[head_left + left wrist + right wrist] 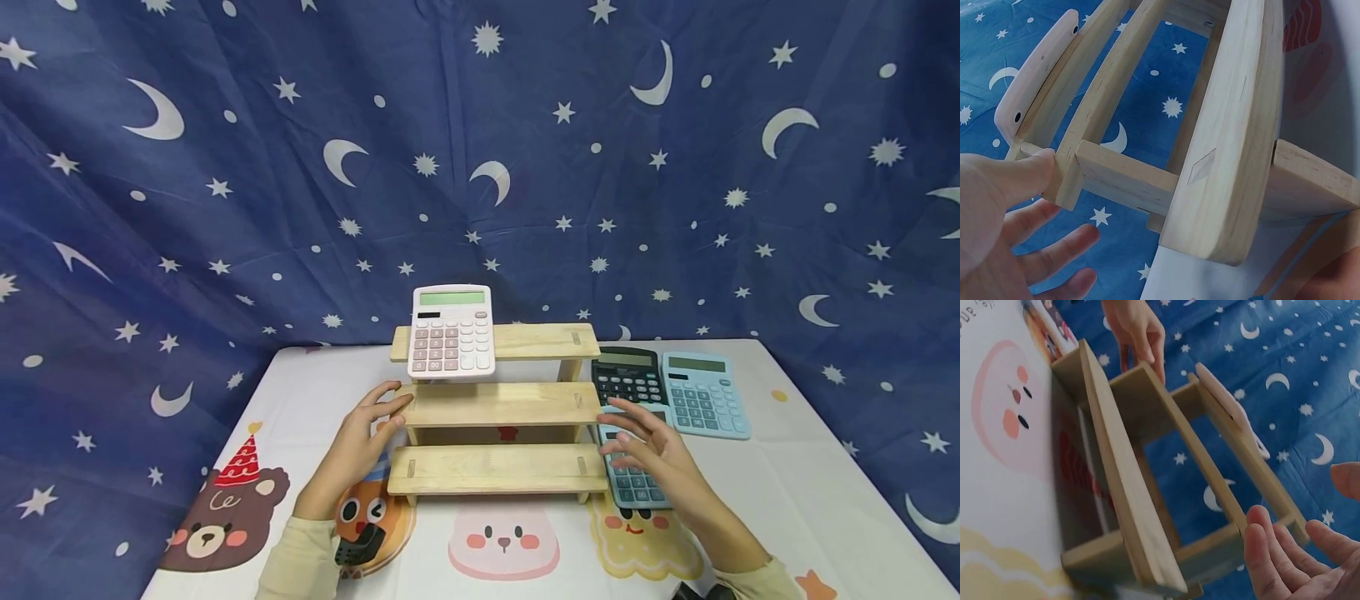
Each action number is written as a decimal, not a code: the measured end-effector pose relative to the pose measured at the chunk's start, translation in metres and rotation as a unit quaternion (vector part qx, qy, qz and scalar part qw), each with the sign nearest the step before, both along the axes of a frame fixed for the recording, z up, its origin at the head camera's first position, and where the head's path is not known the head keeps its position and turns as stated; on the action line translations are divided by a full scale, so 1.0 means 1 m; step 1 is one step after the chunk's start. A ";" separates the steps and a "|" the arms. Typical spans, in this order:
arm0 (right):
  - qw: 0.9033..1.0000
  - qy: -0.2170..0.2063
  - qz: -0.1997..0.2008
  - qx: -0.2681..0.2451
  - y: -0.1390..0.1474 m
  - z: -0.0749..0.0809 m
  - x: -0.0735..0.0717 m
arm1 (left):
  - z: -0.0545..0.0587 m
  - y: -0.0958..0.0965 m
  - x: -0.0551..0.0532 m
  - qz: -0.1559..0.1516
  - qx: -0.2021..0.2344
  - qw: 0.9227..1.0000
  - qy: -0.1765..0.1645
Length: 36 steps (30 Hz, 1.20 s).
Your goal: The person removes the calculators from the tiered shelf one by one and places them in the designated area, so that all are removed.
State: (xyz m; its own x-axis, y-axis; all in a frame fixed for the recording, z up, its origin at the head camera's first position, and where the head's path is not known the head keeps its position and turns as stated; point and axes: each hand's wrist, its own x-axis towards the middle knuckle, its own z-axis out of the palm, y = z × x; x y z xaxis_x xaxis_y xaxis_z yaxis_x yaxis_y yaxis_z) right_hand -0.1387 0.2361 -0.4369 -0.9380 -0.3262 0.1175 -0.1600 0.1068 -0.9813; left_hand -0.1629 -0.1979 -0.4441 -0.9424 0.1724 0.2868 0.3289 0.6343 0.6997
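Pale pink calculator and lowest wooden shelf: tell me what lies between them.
The middle wooden shelf lies between the pale pink calculator and the lowest wooden shelf, as the head view shows.

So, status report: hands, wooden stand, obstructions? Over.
Left hand and right hand flanking stand. Pink calculator on top shelf. Possible obstruction: blue calculator near right hand.

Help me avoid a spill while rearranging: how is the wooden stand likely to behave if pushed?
It should stay stiff: the wooden stand is built of thick-looking boards. It is probably light for its size, with open gaps between its steps. A sharp push might make the pale calculator on the top step slide or tip off.
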 end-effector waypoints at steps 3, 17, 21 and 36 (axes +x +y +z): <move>1.000 0.002 0.011 -0.003 -0.009 0.002 -0.003 | -0.001 0.000 0.000 0.000 -0.001 1.000 0.001; 0.997 0.015 0.067 -0.038 -0.049 0.011 -0.010 | 0.001 -0.002 0.001 0.000 -0.009 1.000 0.009; 0.996 0.005 0.077 -0.041 -0.058 0.009 -0.012 | 0.001 0.000 0.000 0.000 -0.007 1.000 0.008; 0.993 -0.021 0.105 -0.051 -0.097 0.011 -0.019 | 0.002 -0.001 0.001 -0.002 -0.006 1.000 0.007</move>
